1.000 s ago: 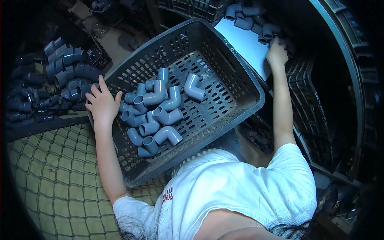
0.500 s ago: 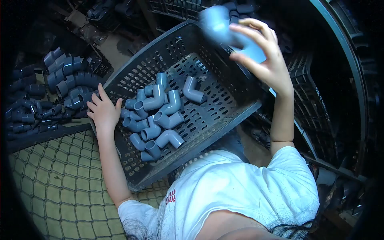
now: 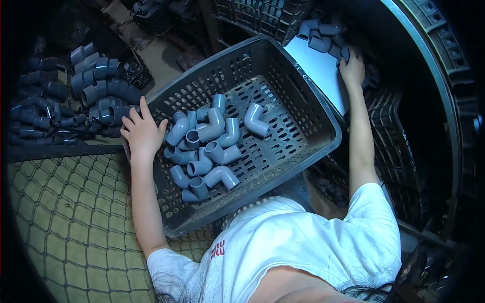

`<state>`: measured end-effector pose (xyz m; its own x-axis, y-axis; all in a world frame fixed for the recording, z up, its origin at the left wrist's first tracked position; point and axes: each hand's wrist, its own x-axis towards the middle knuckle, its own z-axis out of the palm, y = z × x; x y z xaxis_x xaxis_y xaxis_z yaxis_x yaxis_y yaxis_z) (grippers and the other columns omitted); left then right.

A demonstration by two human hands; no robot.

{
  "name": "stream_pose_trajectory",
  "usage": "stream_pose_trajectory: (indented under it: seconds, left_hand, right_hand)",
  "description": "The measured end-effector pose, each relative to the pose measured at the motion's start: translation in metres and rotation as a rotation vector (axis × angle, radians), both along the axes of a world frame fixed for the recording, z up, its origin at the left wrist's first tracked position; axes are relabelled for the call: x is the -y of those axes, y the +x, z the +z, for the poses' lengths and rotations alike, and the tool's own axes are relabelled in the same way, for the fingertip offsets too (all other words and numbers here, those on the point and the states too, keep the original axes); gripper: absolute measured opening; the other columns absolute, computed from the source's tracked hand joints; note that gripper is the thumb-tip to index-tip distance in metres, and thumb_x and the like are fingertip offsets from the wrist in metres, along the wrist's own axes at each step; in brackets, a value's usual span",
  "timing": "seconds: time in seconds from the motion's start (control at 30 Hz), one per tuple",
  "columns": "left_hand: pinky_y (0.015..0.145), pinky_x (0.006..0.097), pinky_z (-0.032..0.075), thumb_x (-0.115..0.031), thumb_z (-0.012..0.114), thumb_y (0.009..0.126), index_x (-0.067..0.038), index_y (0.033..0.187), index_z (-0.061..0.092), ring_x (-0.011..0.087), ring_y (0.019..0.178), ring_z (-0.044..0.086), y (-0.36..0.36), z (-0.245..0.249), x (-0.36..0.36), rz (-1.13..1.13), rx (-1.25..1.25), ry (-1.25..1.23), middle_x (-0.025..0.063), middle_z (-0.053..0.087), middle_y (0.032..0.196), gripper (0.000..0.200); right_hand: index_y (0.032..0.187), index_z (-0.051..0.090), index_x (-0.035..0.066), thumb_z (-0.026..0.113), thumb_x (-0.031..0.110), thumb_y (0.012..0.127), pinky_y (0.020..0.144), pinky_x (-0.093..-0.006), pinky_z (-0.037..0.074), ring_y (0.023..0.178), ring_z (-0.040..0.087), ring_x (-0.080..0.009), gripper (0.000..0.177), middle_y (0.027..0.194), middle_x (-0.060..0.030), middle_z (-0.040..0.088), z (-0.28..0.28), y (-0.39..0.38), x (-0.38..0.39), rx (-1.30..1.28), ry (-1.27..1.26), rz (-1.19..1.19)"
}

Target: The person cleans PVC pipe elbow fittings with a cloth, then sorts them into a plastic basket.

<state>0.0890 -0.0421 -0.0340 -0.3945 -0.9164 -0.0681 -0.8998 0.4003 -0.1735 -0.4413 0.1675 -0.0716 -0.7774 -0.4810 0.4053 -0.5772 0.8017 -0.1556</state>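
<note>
A black perforated crate [image 3: 313,146] sits tilted across my lap. Several grey elbow pipe fittings [image 3: 221,153] lie in its left half, and a single elbow [image 3: 256,120] rests apart from them. My left hand [image 3: 143,130] lies on the crate's left rim with its fingers spread and holds nothing. At the upper right my right hand [image 3: 352,69] reaches to a pile of dark grey fittings [image 3: 320,38] beside a pale flat surface [image 3: 316,68]. Its fingertips touch a fitting at the pile's edge; whether they grip it is unclear.
Many grey fittings [image 3: 98,81] are heaped at the left, behind a dark edge above wire netting [image 3: 76,212]. Another black crate [image 3: 257,17] stands beyond mine, and one more [image 3: 391,136] is at the right. A large curved rim [image 3: 437,86] bounds the right side.
My right hand has moved away from above the crate to the pile at the upper right; the blurred fitting it held is no longer in it. Another elbow now shows among those at the crate's left.
</note>
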Motion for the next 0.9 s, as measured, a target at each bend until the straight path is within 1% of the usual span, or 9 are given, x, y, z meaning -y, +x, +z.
stream_pose_trajectory:
  seconds: [0.13, 0.27, 0.33, 0.4, 0.53, 0.6, 0.67, 0.8, 0.9]
  left_hand:
    - [0.101, 0.0677, 0.031, -0.045, 0.065, 0.086, -0.014, 0.153, 0.013, 0.0532, 0.128, 0.034, -0.004, -0.001, 0.002, -0.010, 0.007, -0.016, 0.0279, 0.033, 0.144, 0.090]
    - [0.100, 0.0663, 0.032, -0.046, 0.066, 0.085, -0.014, 0.153, 0.014, 0.0530, 0.127, 0.035, -0.004, -0.002, 0.001, -0.017, 0.021, -0.035, 0.0268, 0.034, 0.142, 0.091]
    - [0.101, 0.0648, 0.031, -0.045, 0.067, 0.084, -0.013, 0.152, 0.017, 0.0521, 0.127, 0.035, -0.002, -0.007, 0.004, -0.017, 0.022, -0.062, 0.0254, 0.034, 0.142, 0.090]
    - [0.100, 0.0645, 0.032, -0.045, 0.067, 0.084, -0.013, 0.152, 0.018, 0.0505, 0.126, 0.036, -0.002, -0.008, 0.003, -0.013, 0.034, -0.077, 0.0252, 0.034, 0.142, 0.090]
    - [0.100, 0.0644, 0.032, -0.045, 0.067, 0.085, -0.013, 0.153, 0.017, 0.0495, 0.125, 0.037, -0.002, 0.000, -0.001, -0.036, 0.005, -0.051, 0.0262, 0.035, 0.141, 0.090]
    - [0.099, 0.0645, 0.033, -0.045, 0.067, 0.085, -0.014, 0.153, 0.017, 0.0494, 0.125, 0.037, 0.000, 0.002, -0.002, -0.016, -0.006, -0.034, 0.0271, 0.035, 0.141, 0.089]
    - [0.100, 0.0673, 0.030, -0.042, 0.069, 0.084, -0.011, 0.152, 0.020, 0.0541, 0.127, 0.033, -0.001, 0.000, -0.002, -0.035, -0.062, -0.015, 0.0267, 0.035, 0.140, 0.090]
    - [0.100, 0.0679, 0.030, -0.043, 0.068, 0.085, -0.012, 0.152, 0.018, 0.0533, 0.126, 0.035, -0.002, -0.002, 0.000, -0.030, -0.026, -0.035, 0.0273, 0.035, 0.140, 0.090]
    - [0.100, 0.0675, 0.030, -0.043, 0.068, 0.085, -0.012, 0.152, 0.018, 0.0532, 0.127, 0.035, -0.004, 0.001, 0.001, -0.025, -0.031, -0.009, 0.0275, 0.035, 0.140, 0.090]
  right_hand:
    - [0.122, 0.065, 0.011, 0.073, 0.026, 0.081, 0.095, -0.0409, 0.044, 0.106, 0.059, -0.0329, 0.045, 0.109, -0.0150, 0.066, 0.041, 0.042, -0.003, -0.120, -0.378, 0.497]
    - [0.135, 0.057, 0.013, 0.082, 0.029, 0.074, 0.106, -0.0402, 0.038, 0.125, 0.050, -0.0265, 0.068, 0.127, -0.0104, 0.061, 0.107, 0.129, -0.017, 0.509, -0.469, 0.968]
    - [0.138, 0.054, 0.013, 0.081, 0.037, 0.074, 0.108, -0.0438, 0.036, 0.130, 0.047, -0.0277, 0.073, 0.133, -0.0111, 0.058, 0.114, 0.135, -0.020, 0.499, -0.407, 1.020]
    - [0.136, 0.055, 0.014, 0.077, 0.054, 0.072, 0.110, -0.0463, 0.032, 0.131, 0.045, -0.0302, 0.079, 0.134, -0.0127, 0.056, 0.107, 0.115, -0.018, 0.535, -0.403, 0.996]
    - [0.147, 0.038, 0.017, 0.065, 0.069, 0.075, 0.109, -0.0630, 0.021, 0.138, 0.021, -0.0500, 0.093, 0.151, -0.0296, 0.024, 0.025, 0.039, -0.025, -0.023, -0.120, 0.042]
    - [0.152, 0.020, 0.013, 0.057, 0.066, 0.082, 0.107, -0.0684, 0.019, 0.134, 0.010, -0.0630, 0.095, 0.150, -0.0389, 0.007, -0.005, 0.019, -0.038, -0.005, -0.130, -0.281]
    - [0.152, 0.020, 0.011, 0.056, 0.066, 0.083, 0.105, -0.0705, 0.020, 0.134, 0.008, -0.0635, 0.095, 0.149, -0.0408, 0.007, -0.049, -0.014, -0.055, 0.038, -0.214, -0.371]
    - [0.151, 0.025, 0.012, 0.053, 0.063, 0.086, 0.107, -0.0683, 0.020, 0.135, 0.002, -0.0641, 0.088, 0.152, -0.0344, 0.010, -0.036, 0.030, -0.053, 0.196, -0.070, -0.265]
    - [0.147, 0.034, 0.012, 0.055, 0.059, 0.087, 0.107, -0.0656, 0.021, 0.136, 0.008, -0.0593, 0.079, 0.152, -0.0319, 0.014, -0.059, 0.030, -0.046, 0.041, -0.243, -0.205]
